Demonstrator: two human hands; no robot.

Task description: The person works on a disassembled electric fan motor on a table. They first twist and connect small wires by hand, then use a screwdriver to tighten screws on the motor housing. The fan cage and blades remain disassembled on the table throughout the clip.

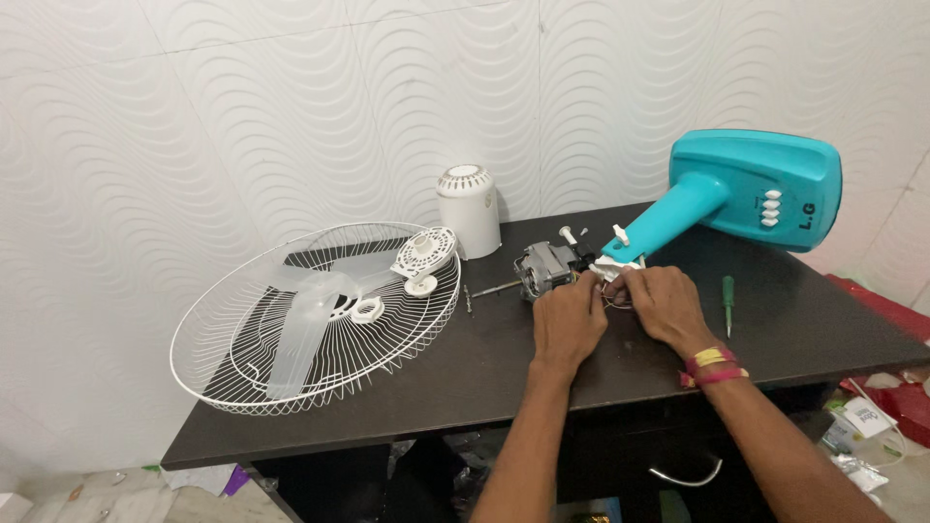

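Both hands rest side by side on the dark table (465, 387): the left hand (569, 320) and the right hand (666, 305) curl their fingers around thin wires (614, 298) beside the fan motor (545, 268), just beyond the left fingertips. The teal fan base (751, 189) lies behind the right hand; a green screwdriver (728, 300) lies right of it; the white wire guard (315, 315) sits far left

Bare tabletop (465, 378) lies open before the hands; grille (315, 315) crowds the left, teal base (746, 189) the right, motor (544, 268) apparently blocks ahead
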